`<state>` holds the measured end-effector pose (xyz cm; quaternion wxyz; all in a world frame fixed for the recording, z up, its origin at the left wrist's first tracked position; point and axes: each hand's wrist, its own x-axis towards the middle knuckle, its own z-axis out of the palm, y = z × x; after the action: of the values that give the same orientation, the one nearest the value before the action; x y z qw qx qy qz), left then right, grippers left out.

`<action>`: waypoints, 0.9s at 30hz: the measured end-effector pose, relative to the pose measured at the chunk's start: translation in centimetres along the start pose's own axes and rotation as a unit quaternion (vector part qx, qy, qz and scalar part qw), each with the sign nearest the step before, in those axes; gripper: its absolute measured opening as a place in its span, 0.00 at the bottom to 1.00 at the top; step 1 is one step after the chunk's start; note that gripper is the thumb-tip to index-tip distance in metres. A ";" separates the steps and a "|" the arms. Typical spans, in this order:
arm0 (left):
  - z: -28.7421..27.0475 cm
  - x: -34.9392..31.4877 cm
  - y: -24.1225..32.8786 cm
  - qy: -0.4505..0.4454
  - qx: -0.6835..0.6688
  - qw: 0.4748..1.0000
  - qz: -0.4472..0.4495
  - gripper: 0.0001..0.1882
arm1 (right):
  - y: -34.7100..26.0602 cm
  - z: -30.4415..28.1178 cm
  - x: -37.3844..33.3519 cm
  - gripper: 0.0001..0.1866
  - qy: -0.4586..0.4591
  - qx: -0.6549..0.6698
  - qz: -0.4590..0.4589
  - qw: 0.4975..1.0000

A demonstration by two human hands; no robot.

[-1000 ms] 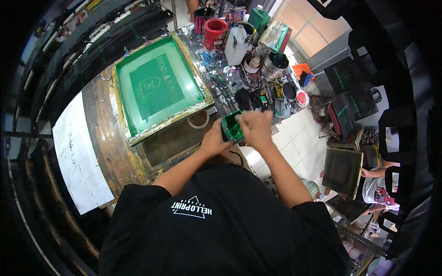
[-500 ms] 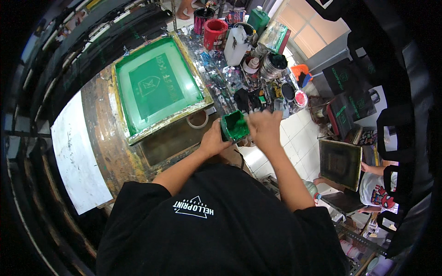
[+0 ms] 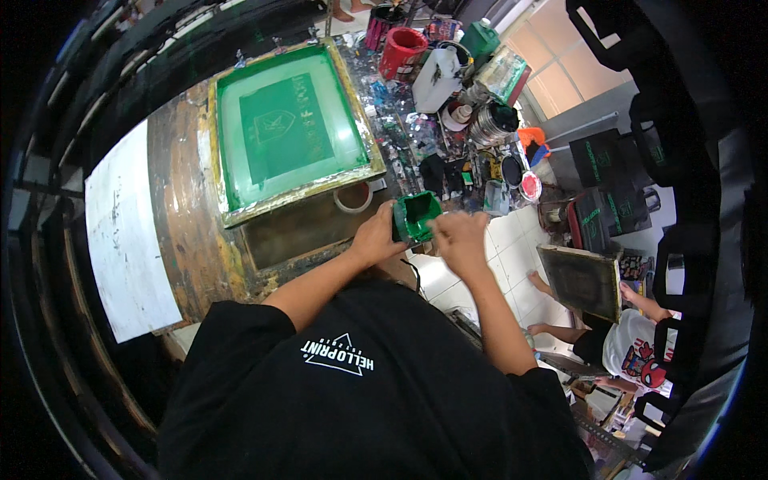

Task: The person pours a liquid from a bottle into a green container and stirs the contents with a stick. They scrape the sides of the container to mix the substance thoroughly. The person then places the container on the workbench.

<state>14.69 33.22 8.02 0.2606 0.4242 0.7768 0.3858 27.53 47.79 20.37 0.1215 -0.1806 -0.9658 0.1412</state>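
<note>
My left hand grips a small open container whose inside is coated with green ink, tilted so that its mouth faces right. My right hand is at the container's rim with its fingers closed. What they hold, if anything, is blurred and hidden. Beyond my left hand lies a screen printing frame with green mesh and a pale crest and lettering in it. A roll of tape rests just past the same hand, by the frame's near edge.
On the ink-stained table are a red can, a white jug, a green bottle and an open ink tin. White paper lies at left. At right, another person holds a dark screen frame.
The view has shifted, so the table appears farther right. My right hand remains at the container's rim and has turned slightly. The other person's frame has tilted and moved left.
</note>
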 end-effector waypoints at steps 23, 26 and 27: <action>0.0 0.3 1.2 -0.015 0.002 0.998 -0.058 0.53 | 1.2 -1.6 2.8 0.09 0.064 0.027 -0.035 0.997; 0.1 0.7 1.6 -0.027 0.005 0.998 -0.060 0.54 | 1.4 1.2 3.0 0.08 0.097 0.049 -0.080 0.991; 0.1 0.6 1.7 -0.027 0.007 0.998 -0.056 0.54 | 1.4 2.1 3.0 0.07 0.101 0.058 -0.118 0.986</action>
<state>15.20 34.39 9.27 0.3000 0.3917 0.7947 0.3537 24.63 49.68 18.53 0.2448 -0.0714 -0.9531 0.1628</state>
